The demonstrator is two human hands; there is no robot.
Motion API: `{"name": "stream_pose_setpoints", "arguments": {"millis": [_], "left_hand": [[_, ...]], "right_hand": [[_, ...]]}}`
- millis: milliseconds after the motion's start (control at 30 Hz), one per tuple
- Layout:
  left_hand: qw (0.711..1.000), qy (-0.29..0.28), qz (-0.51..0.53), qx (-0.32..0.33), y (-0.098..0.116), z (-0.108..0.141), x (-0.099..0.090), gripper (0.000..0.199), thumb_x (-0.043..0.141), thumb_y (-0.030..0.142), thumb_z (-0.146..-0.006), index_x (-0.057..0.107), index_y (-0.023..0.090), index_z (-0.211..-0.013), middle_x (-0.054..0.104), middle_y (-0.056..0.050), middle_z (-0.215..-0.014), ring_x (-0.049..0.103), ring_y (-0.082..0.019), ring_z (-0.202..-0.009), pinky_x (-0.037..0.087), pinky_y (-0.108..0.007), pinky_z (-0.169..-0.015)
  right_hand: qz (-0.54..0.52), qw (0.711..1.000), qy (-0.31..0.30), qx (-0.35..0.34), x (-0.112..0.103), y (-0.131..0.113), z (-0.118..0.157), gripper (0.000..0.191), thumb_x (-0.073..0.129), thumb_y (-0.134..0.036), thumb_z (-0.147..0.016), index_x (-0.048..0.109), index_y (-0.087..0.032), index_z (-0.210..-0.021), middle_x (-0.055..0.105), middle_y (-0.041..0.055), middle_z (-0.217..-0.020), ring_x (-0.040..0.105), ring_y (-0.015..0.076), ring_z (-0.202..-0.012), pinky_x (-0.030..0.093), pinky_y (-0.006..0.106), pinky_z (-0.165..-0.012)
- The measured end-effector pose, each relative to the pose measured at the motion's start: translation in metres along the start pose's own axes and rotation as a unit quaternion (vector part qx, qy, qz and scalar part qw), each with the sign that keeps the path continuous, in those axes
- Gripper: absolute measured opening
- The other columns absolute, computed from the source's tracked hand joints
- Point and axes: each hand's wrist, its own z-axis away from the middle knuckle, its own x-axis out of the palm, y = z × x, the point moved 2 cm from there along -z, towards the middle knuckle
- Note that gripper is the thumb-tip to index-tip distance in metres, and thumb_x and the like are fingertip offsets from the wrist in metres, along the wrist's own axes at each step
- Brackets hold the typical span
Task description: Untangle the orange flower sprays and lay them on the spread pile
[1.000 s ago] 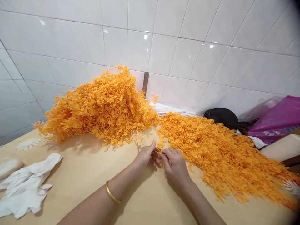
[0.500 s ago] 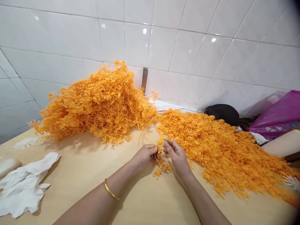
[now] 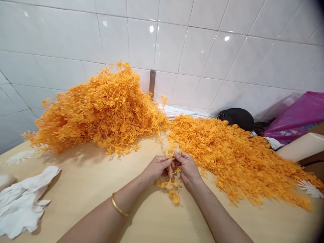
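Between my two hands hangs an orange artificial flower sprig (image 3: 174, 197), thin-stemmed with small frilly heads. My left hand (image 3: 159, 167) pinches its stem between thumb and fingers. Close beside it, my right hand (image 3: 187, 168) has thumb and fingertips closed on the same sprig; the exact grip point is partly hidden. Behind my left hand rises a tall tangled heap of orange sprigs (image 3: 101, 111). A flatter, spread pile of orange sprigs (image 3: 227, 155) lies just beyond and to the right of my right hand.
A crumpled white cloth (image 3: 25, 202) lies at the left of the pale wooden table (image 3: 88, 202). White flower-shaped pieces (image 3: 20, 157) sit at both sides. At the back right are a black pouch (image 3: 236, 118) and a purple bag (image 3: 296, 118). A tiled wall (image 3: 197, 50) closes off the back.
My hands have drawn closer together on the sprig, and its lower heads hang further down. The view has shifted slightly to the right.
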Motion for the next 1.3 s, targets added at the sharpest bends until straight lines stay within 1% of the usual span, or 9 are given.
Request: {"name": "stream_pose_setpoints", "arguments": {"millis": [167,233,333,467,633,800,933,1100,1300], "left_hand": [[0.993,-0.026,0.112,0.034,0.003,0.001,-0.006,0.028,0.053,0.037,-0.072,0.052,0.013,-0.057,0.048,0.001,-0.035,0.043,-0.007,-0.036,0.034,-0.020,-0.048],[0.990,0.001,0.134,0.035,0.003,0.001,-0.010,0.027,0.054,0.036,-0.072,0.052,0.013,-0.058,0.048,0.001,-0.037,0.043,-0.007,-0.037,0.035,-0.021,-0.049],[0.989,0.057,0.132,0.020,0.003,-0.002,-0.016,0.027,0.055,0.039,-0.071,0.052,0.013,-0.062,0.054,-0.002,-0.044,0.045,-0.008,-0.039,0.033,-0.020,-0.044],[0.988,0.075,0.133,0.006,0.001,-0.005,-0.018,0.027,0.055,0.039,-0.071,0.052,0.013,-0.063,0.057,-0.003,-0.047,0.049,-0.009,-0.042,0.035,-0.019,-0.046],[0.992,0.070,0.102,0.002,0.000,-0.004,-0.015,0.027,0.055,0.037,-0.071,0.051,0.013,-0.060,0.055,-0.002,-0.046,0.047,-0.007,-0.040,0.035,-0.019,-0.045],[0.993,0.062,0.101,0.007,-0.001,-0.004,-0.012,0.022,0.055,0.031,-0.070,0.051,0.013,-0.059,0.054,-0.001,-0.045,0.046,-0.007,-0.039,0.035,-0.020,-0.045],[0.994,0.069,0.084,0.023,-0.002,-0.003,-0.012,0.015,0.059,0.023,-0.065,0.050,0.014,-0.058,0.055,-0.001,-0.048,0.050,-0.009,-0.043,0.035,-0.021,-0.047],[0.993,0.097,0.058,0.017,0.001,-0.001,-0.009,0.018,0.062,0.016,-0.056,0.044,0.015,-0.051,0.053,0.000,-0.045,0.049,-0.010,-0.043,0.033,-0.022,-0.046],[0.991,0.123,0.041,0.031,0.005,-0.001,-0.004,0.010,0.062,0.016,-0.056,0.053,0.013,-0.053,0.052,0.000,-0.045,0.043,-0.007,-0.040,0.030,-0.022,-0.045]], "right_hand": [[-0.083,0.985,0.146,0.038,-0.025,-0.018,-0.009,0.023,0.057,-0.021,-0.071,0.045,-0.017,-0.053,0.053,-0.0031,-0.044,0.054,0.0097,-0.043,0.048,0.023,-0.049],[-0.081,0.984,0.157,0.028,-0.032,-0.027,-0.009,0.021,0.054,-0.019,-0.073,0.043,-0.018,-0.055,0.054,-0.0031,-0.045,0.056,0.0103,-0.047,0.050,0.025,-0.055],[-0.036,0.994,0.099,0.020,-0.030,-0.031,-0.004,0.009,0.058,-0.018,-0.068,0.049,-0.018,-0.069,0.057,-0.0026,-0.051,0.057,0.0123,-0.047,0.049,0.028,-0.054],[0.017,0.999,0.019,0.037,-0.018,-0.024,0.004,0.025,0.062,-0.018,-0.060,0.053,-0.018,-0.084,0.056,-0.0042,-0.054,0.055,0.0107,-0.048,0.046,0.026,-0.054],[0.042,0.996,-0.036,0.077,-0.014,-0.013,0.006,0.023,0.067,-0.025,-0.060,0.052,-0.019,-0.076,0.051,-0.0058,-0.051,0.048,0.0078,-0.046,0.039,0.021,-0.049],[0.121,0.989,-0.082,0.023,-0.008,-0.004,0.003,0.023,0.066,-0.033,-0.064,0.051,-0.017,-0.069,0.050,-0.0050,-0.053,0.040,0.0054,-0.043,0.027,0.019,-0.041],[0.169,0.983,-0.074,0.005,-0.007,0.000,0.002,0.021,0.059,-0.035,-0.070,0.048,-0.018,-0.066,0.043,-0.0070,-0.046,0.032,0.0051,-0.039,0.022,0.019,-0.039],[0.128,0.987,-0.069,-0.061,-0.003,-0.004,0.005,0.017,0.057,-0.032,-0.071,0.047,-0.019,-0.068,0.047,-0.0051,-0.054,0.042,0.0077,-0.049,0.034,0.021,-0.049],[0.106,0.990,-0.080,-0.056,0.003,-0.005,0.007,0.019,0.060,-0.033,-0.069,0.047,-0.019,-0.069,0.044,-0.0051,-0.056,0.042,0.0082,-0.051,0.037,0.021,-0.051]]}}
